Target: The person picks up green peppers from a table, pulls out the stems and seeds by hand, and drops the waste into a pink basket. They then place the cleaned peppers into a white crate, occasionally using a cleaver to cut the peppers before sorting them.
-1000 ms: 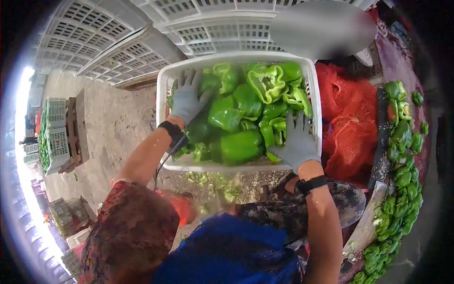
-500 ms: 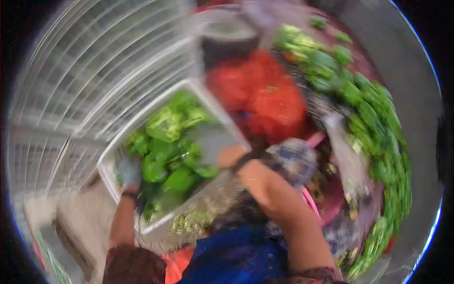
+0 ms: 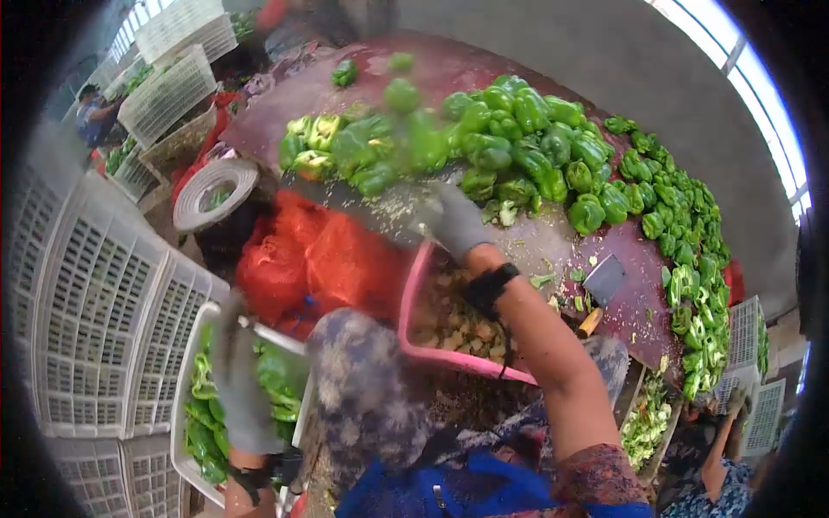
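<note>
My left hand [image 3: 243,388], in a grey glove, is over a white crate [image 3: 179,423] holding green bell peppers [image 3: 203,414]; its fingers look stretched out but are blurred, and I make out nothing held. My right hand [image 3: 456,220], also gloved, reaches over the tabletop beside a heap of green bell peppers [image 3: 553,142]. Its fingers seem apart, though motion smears the tips. Several peppers left of the heap are blurred. A cleaver [image 3: 604,281] lies to the right on the table. Below my right hand is a pink-rimmed tub [image 3: 404,302] of pale scraps.
Red mesh bags [image 3: 319,250] lie between crate and table, near a white ring-shaped object [image 3: 216,194]. Stacked white crates [image 3: 104,319] stand at left. Peppers line the table's right edge. Other people [image 3: 97,116] appear at upper left, top and lower right.
The view has swung from the crate toward the table. My right hand has gone from the crate to the table beside the pepper heap. My left hand is still at the crate.
</note>
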A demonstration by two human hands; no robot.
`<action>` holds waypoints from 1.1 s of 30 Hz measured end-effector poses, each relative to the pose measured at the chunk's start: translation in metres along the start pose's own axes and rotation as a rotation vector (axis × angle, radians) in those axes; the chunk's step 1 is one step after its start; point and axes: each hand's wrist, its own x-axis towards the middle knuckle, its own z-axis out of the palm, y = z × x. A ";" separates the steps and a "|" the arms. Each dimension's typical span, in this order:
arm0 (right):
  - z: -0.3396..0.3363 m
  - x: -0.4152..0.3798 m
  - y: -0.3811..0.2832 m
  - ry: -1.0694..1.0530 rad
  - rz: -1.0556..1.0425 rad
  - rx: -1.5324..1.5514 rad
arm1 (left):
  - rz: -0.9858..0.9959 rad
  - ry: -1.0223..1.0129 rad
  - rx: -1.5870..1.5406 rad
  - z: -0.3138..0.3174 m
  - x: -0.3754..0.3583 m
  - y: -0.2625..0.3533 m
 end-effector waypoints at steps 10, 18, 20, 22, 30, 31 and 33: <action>-0.032 0.083 0.149 0.386 0.013 -0.280 | -0.021 -0.639 -0.303 0.216 0.055 -0.014; -0.036 0.140 0.141 0.095 0.231 -0.336 | -0.485 -0.666 -0.194 0.279 0.092 -0.084; -0.037 0.137 0.154 0.156 0.214 -0.261 | -0.260 -0.664 -0.066 0.289 0.103 -0.099; -0.046 0.121 0.157 0.276 0.161 -0.188 | -0.193 -0.652 -0.048 0.303 0.107 -0.123; -0.088 -0.011 0.185 0.397 0.037 -0.057 | -0.514 -0.786 -0.188 0.351 0.101 -0.135; -0.086 -0.032 0.201 0.374 0.015 -0.106 | -0.528 -0.767 -0.199 0.355 0.100 -0.135; -0.085 -0.060 0.210 0.256 -0.021 -0.169 | -0.576 -0.734 -0.219 0.362 0.087 -0.144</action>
